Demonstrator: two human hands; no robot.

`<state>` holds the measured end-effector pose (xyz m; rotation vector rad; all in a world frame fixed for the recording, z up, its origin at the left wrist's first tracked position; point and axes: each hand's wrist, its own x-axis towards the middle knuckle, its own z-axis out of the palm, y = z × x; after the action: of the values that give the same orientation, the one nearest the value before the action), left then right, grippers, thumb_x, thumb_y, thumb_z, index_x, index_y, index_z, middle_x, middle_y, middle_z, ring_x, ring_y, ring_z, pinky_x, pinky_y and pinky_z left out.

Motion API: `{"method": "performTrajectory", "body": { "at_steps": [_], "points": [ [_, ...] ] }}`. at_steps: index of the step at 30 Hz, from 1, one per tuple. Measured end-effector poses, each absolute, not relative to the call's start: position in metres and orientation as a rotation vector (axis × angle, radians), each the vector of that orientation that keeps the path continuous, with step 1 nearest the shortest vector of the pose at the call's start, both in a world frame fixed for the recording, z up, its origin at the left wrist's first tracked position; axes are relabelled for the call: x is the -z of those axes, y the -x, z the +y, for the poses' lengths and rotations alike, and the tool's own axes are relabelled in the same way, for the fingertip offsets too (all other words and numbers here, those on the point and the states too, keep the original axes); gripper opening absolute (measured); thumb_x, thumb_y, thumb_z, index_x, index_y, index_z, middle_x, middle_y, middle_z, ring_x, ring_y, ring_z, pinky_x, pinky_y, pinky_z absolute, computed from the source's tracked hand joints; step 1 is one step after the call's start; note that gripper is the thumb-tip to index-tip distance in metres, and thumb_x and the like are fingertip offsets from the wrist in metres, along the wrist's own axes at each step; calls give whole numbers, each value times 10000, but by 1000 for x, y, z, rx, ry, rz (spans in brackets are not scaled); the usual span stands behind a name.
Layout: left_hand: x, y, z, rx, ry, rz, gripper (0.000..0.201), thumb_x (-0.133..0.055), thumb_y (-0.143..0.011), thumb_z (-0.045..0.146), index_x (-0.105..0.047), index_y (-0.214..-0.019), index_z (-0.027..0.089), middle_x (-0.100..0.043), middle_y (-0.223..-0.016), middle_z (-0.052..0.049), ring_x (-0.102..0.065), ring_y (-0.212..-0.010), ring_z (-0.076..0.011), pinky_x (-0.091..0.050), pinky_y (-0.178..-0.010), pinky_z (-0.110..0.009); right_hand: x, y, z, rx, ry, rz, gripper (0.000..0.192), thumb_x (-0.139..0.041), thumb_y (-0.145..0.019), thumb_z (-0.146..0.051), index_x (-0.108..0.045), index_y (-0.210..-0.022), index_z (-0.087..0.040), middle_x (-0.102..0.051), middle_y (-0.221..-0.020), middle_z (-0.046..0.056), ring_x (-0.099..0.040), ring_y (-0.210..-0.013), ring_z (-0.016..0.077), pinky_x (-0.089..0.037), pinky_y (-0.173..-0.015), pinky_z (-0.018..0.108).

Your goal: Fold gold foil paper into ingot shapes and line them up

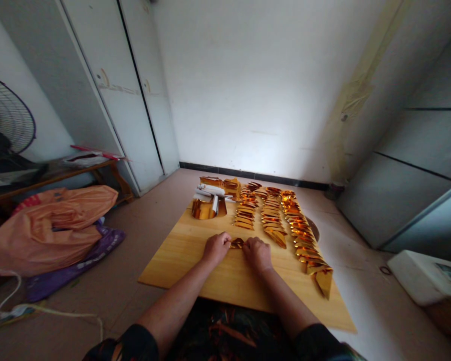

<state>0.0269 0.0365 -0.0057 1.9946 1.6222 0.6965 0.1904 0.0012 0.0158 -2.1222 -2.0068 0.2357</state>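
Between my hands, just above or on the wooden board (173, 260), is a small piece of shiny gold foil paper (237, 243). My left hand (217, 247) pinches its left end, and my right hand (258, 253) has its fingers closed on the right end. The fingers hide part of the paper, so its full shape does not show. Beyond my hands and to the right, folded gold foil pieces stand in overlapping rows: a left row (244, 213), a middle row (273, 215) and a long right row (304, 235).
Gold foil sheets (204, 209) and white rolled paper (210, 190) lie at the board's far left. An orange bag (52, 225) sits on the floor at left, below a fan (7, 115). A white box (424, 276) stands at right. Cabinets flank both sides.
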Motion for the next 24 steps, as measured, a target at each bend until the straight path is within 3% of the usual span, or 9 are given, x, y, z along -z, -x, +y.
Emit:
{"method": "performTrajectory", "body": {
  "at_steps": [11,19,24],
  "points": [
    [1,-27,32,-688,-1996,1670,153,-572,-784,124,-667,-858,217,-710,-818,13,-618,-739,-114,-384,-641,-196,-32,-189,9,-414,2277,-1959,281,-497,-873,-403,-686,-903,-198,-683,-1005,89,-636,-923,206,-401,-704,263],
    [-3,-30,28,-690,-1990,1694,143,-561,-790,135,-654,-862,216,-715,-833,7,-622,-760,-121,-382,-643,-202,-42,-190,16,-476,2320,-1965,251,-566,-815,-366,-700,-908,-175,-695,-1009,119,-648,-916,225,-416,-660,259],
    [-1,-30,29,-696,-1983,1715,142,-559,-786,129,-654,-847,214,-712,-819,9,-618,-748,-119,-379,-641,-202,-38,-191,12,-453,2294,-1960,210,-558,-818,-342,-692,-890,-197,-695,-978,86,-645,-875,197,-386,-635,240]
  ]
}}
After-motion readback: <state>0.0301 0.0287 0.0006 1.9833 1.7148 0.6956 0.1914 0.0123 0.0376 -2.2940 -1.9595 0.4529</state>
